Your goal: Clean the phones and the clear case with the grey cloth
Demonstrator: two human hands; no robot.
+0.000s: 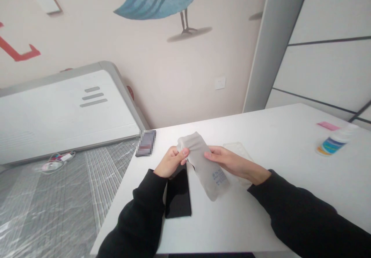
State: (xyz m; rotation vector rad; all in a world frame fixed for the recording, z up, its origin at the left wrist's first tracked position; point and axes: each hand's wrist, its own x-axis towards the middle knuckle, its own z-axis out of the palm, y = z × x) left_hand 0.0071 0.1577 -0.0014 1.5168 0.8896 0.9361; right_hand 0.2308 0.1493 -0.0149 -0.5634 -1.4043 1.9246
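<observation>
Between my two hands is a grey cloth point(207, 169), a flat, soft piece with small blue printing near its lower end. It is held above the white table and tilted. My left hand point(172, 159) pinches its upper left edge, thumb on top. My right hand point(228, 159) grips its right side, thumb on the front and the other fingers partly hidden. Under and beside my left hand lies a black tablet point(178, 194), flat with a dark glossy screen. Partly behind my right wrist rests a clear, pale case point(237, 150) on the table.
A blurred phone-like object point(145, 143) lies at the table's point(232, 227) back left corner. To the right stand a white bottle point(333, 142) with a blue label and a pink slip point(328, 126). A bed headboard point(58, 115) and plastic-covered mattress point(72, 196) are at left.
</observation>
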